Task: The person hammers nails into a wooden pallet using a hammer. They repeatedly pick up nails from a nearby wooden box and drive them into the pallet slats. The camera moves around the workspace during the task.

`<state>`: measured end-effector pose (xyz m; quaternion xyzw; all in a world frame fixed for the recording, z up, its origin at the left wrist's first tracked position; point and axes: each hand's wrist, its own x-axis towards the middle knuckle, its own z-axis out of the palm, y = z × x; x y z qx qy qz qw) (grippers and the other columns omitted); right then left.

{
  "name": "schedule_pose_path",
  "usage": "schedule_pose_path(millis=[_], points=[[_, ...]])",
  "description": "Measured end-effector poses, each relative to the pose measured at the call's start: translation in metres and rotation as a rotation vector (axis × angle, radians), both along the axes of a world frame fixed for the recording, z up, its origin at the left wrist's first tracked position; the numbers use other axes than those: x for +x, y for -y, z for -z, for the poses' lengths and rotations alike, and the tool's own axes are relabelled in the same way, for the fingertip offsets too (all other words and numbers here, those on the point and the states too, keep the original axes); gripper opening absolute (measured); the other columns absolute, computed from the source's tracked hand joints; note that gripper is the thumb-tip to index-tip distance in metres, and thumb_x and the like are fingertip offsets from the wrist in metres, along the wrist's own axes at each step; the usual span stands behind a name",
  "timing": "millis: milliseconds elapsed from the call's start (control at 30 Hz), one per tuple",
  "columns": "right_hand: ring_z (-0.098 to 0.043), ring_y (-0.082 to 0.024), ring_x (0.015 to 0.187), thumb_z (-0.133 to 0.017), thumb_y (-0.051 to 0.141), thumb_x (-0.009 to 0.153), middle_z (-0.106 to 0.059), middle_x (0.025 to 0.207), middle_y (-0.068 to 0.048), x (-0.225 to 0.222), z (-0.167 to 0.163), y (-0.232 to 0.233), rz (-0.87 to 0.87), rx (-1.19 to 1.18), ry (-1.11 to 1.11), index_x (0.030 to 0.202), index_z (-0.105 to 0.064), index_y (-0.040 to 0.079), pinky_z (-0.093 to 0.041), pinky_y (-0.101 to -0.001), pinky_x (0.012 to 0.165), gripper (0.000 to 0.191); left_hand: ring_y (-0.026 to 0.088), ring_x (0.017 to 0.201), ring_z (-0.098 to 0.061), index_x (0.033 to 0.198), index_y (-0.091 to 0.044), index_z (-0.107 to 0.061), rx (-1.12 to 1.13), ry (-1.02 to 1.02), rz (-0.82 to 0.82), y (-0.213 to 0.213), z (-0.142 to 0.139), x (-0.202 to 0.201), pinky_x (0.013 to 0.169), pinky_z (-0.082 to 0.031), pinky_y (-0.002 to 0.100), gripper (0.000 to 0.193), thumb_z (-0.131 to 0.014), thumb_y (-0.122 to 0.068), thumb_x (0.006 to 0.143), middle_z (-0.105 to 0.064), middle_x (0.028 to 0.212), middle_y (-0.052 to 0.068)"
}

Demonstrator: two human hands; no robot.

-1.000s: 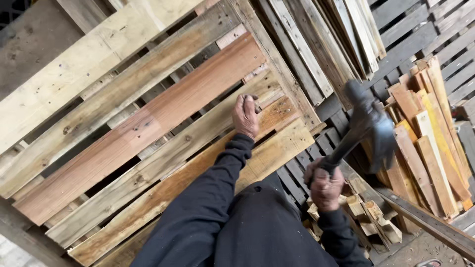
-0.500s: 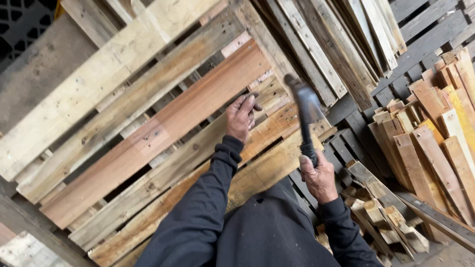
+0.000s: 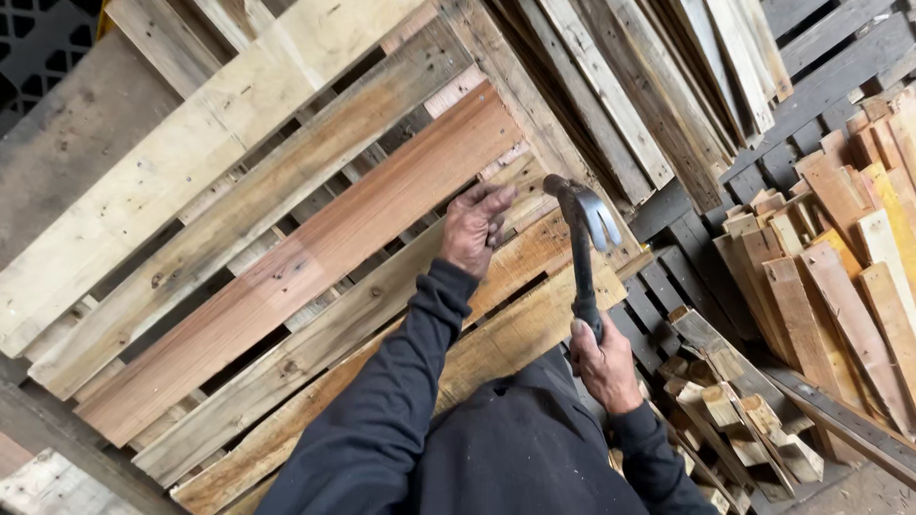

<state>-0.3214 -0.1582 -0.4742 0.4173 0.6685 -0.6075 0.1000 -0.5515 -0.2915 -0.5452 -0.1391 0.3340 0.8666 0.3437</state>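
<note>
Head view: a wooden pallet [image 3: 286, 257] fills the left of the scene; the left hand [image 3: 474, 229], fingers curled, presses a board, while the right hand [image 3: 603, 362] grips a claw hammer [image 3: 582, 238] just right of it.

A wooden pallet [image 3: 286, 267] fills the left of the view, its slats running diagonally. To the right, a dark slatted pallet [image 3: 687, 277] carries cut wood offcuts [image 3: 735, 401] near and a stack of reddish boards [image 3: 840, 238] far right.
</note>
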Motion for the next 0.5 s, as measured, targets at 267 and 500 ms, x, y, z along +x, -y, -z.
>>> schedule_pose_path(millis=[267, 500], points=[[-0.052, -0.008, 0.052, -0.064, 0.050, 0.094, -0.054, 0.064, 0.001, -0.001, 0.016, -0.016, -0.141, 0.080, 0.156, 0.116, -0.062, 0.005, -0.044, -0.0278, 0.047, 0.051, 0.001, 0.049, -0.043, 0.101, -0.006, -0.078, -0.179, -0.164, 0.023, -0.005, -0.012, -0.012, 0.040, -0.032, 0.019, 0.015, -0.077, -0.018, 0.093, -0.069, 0.074, -0.003], [-0.049, -0.009, 0.048, -0.064, 0.048, 0.093, -0.052, 0.065, 0.000, -0.005, 0.012, -0.009, -0.065, -0.039, 0.147, 0.119, -0.060, 0.007, -0.044, -0.0284, 0.042, 0.049, 0.001, 0.046, -0.045, 0.100, -0.006, -0.073, -0.023, -0.117, 0.065, 0.011, -0.027, -0.028, 0.040, -0.038, 0.017, 0.021, -0.069, -0.027, 0.096, -0.079, 0.088, 0.007]])
